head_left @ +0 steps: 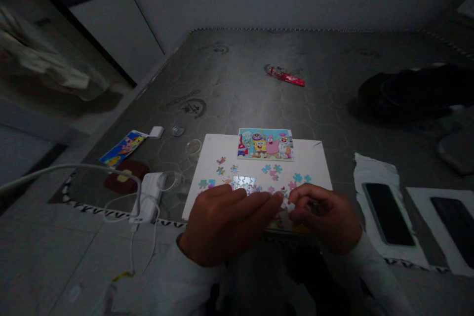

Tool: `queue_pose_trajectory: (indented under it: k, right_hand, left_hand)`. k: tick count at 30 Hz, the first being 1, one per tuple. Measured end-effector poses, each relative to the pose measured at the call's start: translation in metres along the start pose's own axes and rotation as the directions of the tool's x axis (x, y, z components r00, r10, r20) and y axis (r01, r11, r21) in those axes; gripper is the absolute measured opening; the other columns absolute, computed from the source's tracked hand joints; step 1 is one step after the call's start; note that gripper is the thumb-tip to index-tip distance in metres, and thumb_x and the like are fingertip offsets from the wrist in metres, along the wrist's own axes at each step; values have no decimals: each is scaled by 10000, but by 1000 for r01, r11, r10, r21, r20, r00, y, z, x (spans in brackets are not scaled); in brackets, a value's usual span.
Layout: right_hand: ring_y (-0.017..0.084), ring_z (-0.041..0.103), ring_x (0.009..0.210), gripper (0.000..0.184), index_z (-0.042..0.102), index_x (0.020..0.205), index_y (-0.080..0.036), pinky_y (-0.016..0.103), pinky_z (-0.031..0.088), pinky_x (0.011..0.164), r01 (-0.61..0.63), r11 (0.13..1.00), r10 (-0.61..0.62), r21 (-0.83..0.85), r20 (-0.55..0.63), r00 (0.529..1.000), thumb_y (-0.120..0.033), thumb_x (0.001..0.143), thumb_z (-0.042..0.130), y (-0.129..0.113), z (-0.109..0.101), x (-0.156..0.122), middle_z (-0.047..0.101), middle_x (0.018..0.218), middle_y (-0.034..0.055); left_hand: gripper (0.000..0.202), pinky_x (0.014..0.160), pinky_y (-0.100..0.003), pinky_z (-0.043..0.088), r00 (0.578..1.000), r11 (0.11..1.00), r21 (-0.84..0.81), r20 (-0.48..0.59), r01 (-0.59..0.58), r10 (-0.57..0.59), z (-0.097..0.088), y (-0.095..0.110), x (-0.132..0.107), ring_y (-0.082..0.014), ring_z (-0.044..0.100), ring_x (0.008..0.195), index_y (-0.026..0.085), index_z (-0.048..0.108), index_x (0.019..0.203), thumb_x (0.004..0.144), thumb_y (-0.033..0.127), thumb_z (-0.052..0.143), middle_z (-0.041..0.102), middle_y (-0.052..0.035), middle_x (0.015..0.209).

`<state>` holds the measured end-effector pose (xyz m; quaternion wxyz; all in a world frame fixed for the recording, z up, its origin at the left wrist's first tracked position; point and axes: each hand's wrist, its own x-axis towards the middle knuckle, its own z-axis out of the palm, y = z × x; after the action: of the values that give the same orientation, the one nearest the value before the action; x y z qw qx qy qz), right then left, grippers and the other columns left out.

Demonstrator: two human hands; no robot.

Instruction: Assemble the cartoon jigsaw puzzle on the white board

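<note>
My left hand point(235, 222) reaches over the lower part of a white board point(313, 165), fingers pressed together, thumb hidden. My right hand point(328, 215) pinches a small pale jigsaw puzzle piece point(290, 206) between thumb and forefinger. The left fingertips meet at the pale side of this piece or one beside it. Partly covered by the left hand is a joined block of puzzle pieces point(244, 182). Several loose pieces point(274, 173) lie around it, some hidden beneath the hands. At the board's top edge rests a cartoon reference card point(265, 144).
Left of the board are a white power bank point(152, 197) with a cable, a brown object point(126, 177), a blue cartoon packet point(124, 148) and clear round plastic items point(193, 147). A phone point(388, 213) lies on white cloth at right. Farther back is a red object point(285, 76).
</note>
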<state>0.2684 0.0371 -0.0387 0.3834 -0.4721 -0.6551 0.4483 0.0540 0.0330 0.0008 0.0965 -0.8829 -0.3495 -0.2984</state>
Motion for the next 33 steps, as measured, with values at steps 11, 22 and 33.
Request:
queue_pose_trajectory:
  k: [11, 22, 33]
  right_hand:
    - [91, 629, 549, 115, 735, 795, -229, 191, 476, 500, 233, 939, -264, -252, -98, 959, -328, 781, 791, 8, -4, 1, 707, 692, -23]
    - [66, 632, 635, 123, 753, 944, -265, 179, 486, 577, 285, 916, -315, -282, -64, 947, -198, 848, 716, 6, -2, 3, 743, 831, -45]
    - [92, 667, 662, 166, 712, 994, -262, 165, 512, 577, 90, 939, -82, -332, 38, 996, -389, 905, 654, 20, -9, 0, 723, 788, -30]
  left_hand:
    - [216, 511, -307, 352, 998, 1000, 14, 62, 29, -29, 7, 1, -4, -112, 582, 563, 218, 690, 883, 998, 204, 507, 716, 85, 745]
    - [208, 498, -315, 280, 989, 999, 35, 143, 33, -38, 10, 6, -1, -127, 493, 518, 211, 577, 745, 953, 197, 567, 564, 65, 594]
    - [182, 463, -330, 291, 963, 998, 5, 265, 60, -59, 21, 9, -4, -174, 587, 554, 203, 560, 769, 876, 278, 688, 604, 58, 636]
